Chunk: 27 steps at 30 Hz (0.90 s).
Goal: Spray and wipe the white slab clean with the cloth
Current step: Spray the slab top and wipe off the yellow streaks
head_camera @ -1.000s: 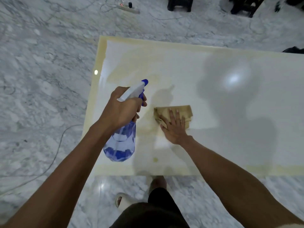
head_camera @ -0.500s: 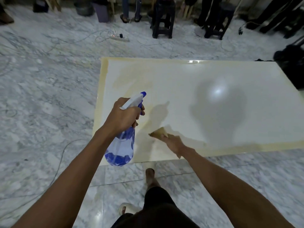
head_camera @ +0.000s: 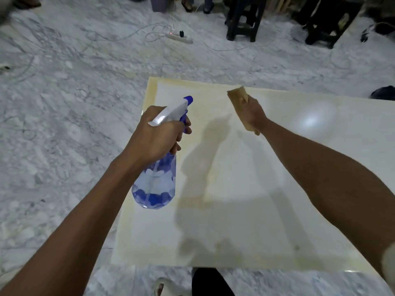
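The white slab (head_camera: 245, 210) lies flat on the marble floor, with yellowish stained bands along its left, far and near edges. My left hand (head_camera: 156, 135) grips a clear blue spray bottle (head_camera: 156, 184) by its white trigger head, nozzle pointing up and away, held over the slab's left edge. My right hand (head_camera: 250, 112) presses a tan cloth (head_camera: 237, 96) onto the slab close to its far edge. Part of the cloth is hidden under my hand.
A white power strip (head_camera: 179, 38) with loose cables lies on the floor beyond the slab. Dark stools (head_camera: 243, 20) and people's feet stand along the far wall. A dark object (head_camera: 383, 94) sits at the slab's right far side. My sandalled foot (head_camera: 166, 288) is near the front edge.
My right hand has carried the cloth from the slab's near edge up to its far edge. The left hand still holds the bottle in much the same place; my view has shifted forward.
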Available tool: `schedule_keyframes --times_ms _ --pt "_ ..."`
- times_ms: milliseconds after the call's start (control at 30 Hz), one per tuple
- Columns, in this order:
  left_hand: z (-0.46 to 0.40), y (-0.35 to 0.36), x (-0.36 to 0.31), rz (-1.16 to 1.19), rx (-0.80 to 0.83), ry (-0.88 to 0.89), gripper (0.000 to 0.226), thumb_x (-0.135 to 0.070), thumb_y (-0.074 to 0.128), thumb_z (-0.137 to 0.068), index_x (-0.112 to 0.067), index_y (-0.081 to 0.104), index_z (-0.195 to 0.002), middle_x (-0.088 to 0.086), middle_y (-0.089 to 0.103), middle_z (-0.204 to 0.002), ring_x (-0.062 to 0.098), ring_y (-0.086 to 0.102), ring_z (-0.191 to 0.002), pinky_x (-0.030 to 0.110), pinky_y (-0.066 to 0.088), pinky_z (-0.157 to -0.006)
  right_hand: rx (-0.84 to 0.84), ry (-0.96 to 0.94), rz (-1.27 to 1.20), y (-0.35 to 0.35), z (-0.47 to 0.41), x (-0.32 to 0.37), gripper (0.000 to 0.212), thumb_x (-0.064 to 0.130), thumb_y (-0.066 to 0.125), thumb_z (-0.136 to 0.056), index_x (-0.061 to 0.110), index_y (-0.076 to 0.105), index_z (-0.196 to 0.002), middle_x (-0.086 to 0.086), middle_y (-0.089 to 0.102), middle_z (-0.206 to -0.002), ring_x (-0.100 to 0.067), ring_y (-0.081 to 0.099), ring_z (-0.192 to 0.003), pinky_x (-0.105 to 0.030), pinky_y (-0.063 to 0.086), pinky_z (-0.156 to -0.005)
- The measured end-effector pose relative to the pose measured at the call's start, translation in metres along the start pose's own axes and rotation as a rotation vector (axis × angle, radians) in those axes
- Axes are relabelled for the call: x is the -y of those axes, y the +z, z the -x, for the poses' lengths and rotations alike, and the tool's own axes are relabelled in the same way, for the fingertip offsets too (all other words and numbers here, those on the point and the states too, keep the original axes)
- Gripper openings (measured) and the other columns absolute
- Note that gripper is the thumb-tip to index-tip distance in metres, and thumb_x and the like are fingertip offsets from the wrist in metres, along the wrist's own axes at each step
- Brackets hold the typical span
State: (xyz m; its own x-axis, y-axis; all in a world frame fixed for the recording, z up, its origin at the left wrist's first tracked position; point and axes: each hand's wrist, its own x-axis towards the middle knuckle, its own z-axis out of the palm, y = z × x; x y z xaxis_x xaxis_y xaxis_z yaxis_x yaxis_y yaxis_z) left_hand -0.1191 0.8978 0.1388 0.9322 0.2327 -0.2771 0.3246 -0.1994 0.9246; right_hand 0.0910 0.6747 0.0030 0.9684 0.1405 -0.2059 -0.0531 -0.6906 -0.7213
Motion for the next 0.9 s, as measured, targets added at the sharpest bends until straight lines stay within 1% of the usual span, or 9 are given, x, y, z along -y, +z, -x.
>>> schedule_keyframes --times_ms 67,133,200,333,567,633,733,800,900 --pt "-0.03 -0.005 0.002 0.007 -0.036 -0.001 0.027 -0.013 0.047 -0.071 0.002 0.069 -0.079 0.012 0.075 -0.077 0.015 0.047 -0.033 0.057 0.058 -0.063 0.051 -0.055 0.08 0.015 -0.059 0.003 0.031 0.023 0.036 -0.105 0.007 0.055 -0.123 -0.014 0.061 -0.104 -0.029 0.056 -0.092 -0.033 0.036 -0.072" --pt "-0.053 -0.01 0.008 0.008 -0.07 -0.003 0.024 -0.009 0.047 -0.069 -0.001 0.068 -0.076 0.015 0.076 -0.087 0.013 0.046 -0.032 0.056 0.058 -0.062 0.193 -0.098 0.219 0.048 -0.11 -0.007 0.038 0.026 0.034 -0.106 0.013 0.048 -0.139 -0.014 0.056 -0.134 -0.032 0.054 -0.117 -0.034 0.039 -0.089" --pt "-0.07 -0.014 0.017 -0.009 -0.098 -0.015 0.024 -0.005 0.047 -0.069 0.0 0.069 -0.078 0.015 0.077 -0.091 0.013 0.046 -0.032 0.055 0.058 -0.061 0.344 -0.085 0.54 0.094 -0.136 -0.032 0.055 0.04 0.031 -0.106 0.019 0.022 -0.156 -0.012 0.022 -0.163 -0.037 0.024 -0.147 -0.05 0.022 -0.116" --pt "-0.081 -0.02 0.037 -0.047 -0.132 -0.065 0.021 0.006 0.047 -0.077 0.002 0.067 -0.074 0.015 0.076 -0.09 0.015 0.046 -0.033 0.054 0.057 -0.059 0.328 -0.075 0.737 0.148 -0.114 -0.063 0.062 0.058 0.018 -0.102 0.039 -0.003 -0.157 -0.006 -0.019 -0.165 -0.037 -0.02 -0.15 -0.057 -0.016 -0.116" --pt "-0.029 -0.017 0.058 -0.034 -0.049 -0.131 0.022 -0.006 0.048 -0.069 0.005 0.066 -0.075 0.005 0.076 -0.078 0.015 0.048 -0.034 0.058 0.058 -0.061 0.385 -0.214 0.807 0.155 0.021 -0.081 0.065 0.057 0.021 -0.102 0.042 -0.022 -0.15 -0.009 -0.016 -0.165 -0.038 -0.017 -0.15 -0.06 -0.01 -0.118" --pt "-0.003 -0.016 0.067 -0.035 -0.014 -0.121 0.025 -0.006 0.048 -0.073 0.008 0.067 -0.081 -0.003 0.07 -0.063 0.016 0.049 -0.036 0.059 0.059 -0.063 0.327 -0.308 0.832 0.157 0.076 -0.085 0.071 0.053 0.026 -0.102 0.045 -0.03 -0.144 -0.016 0.005 -0.166 -0.044 0.004 -0.151 -0.064 0.004 -0.118" --pt "0.04 -0.018 0.084 -0.026 0.029 -0.127 0.021 -0.002 0.049 -0.079 0.007 0.067 -0.082 0.0 0.069 -0.061 0.018 0.047 -0.035 0.06 0.059 -0.064 0.355 -0.262 0.787 0.168 0.161 -0.105 0.067 0.052 0.035 -0.095 0.04 0.01 -0.156 -0.02 0.039 -0.154 -0.048 0.036 -0.14 -0.064 0.02 -0.112" --pt "0.07 -0.02 0.095 -0.034 0.057 -0.146 0.019 -0.003 0.051 -0.078 0.005 0.068 -0.079 0.004 0.072 -0.069 0.017 0.048 -0.036 0.057 0.058 -0.065 0.42 -0.245 0.761 0.177 0.222 -0.114 0.065 0.058 0.019 -0.094 0.041 0.011 -0.155 -0.014 0.015 -0.164 -0.038 0.002 -0.152 -0.057 -0.002 -0.118" --pt "0.108 -0.025 0.11 -0.047 0.083 -0.16 0.017 -0.002 0.053 -0.084 0.007 0.066 -0.079 0.02 0.074 -0.085 0.016 0.049 -0.038 0.051 0.056 -0.058 0.492 -0.168 0.778 0.184 0.297 -0.114 0.067 0.064 -0.007 -0.086 0.045 -0.016 -0.15 0.0 -0.034 -0.157 -0.025 -0.04 -0.14 -0.051 -0.021 -0.117"
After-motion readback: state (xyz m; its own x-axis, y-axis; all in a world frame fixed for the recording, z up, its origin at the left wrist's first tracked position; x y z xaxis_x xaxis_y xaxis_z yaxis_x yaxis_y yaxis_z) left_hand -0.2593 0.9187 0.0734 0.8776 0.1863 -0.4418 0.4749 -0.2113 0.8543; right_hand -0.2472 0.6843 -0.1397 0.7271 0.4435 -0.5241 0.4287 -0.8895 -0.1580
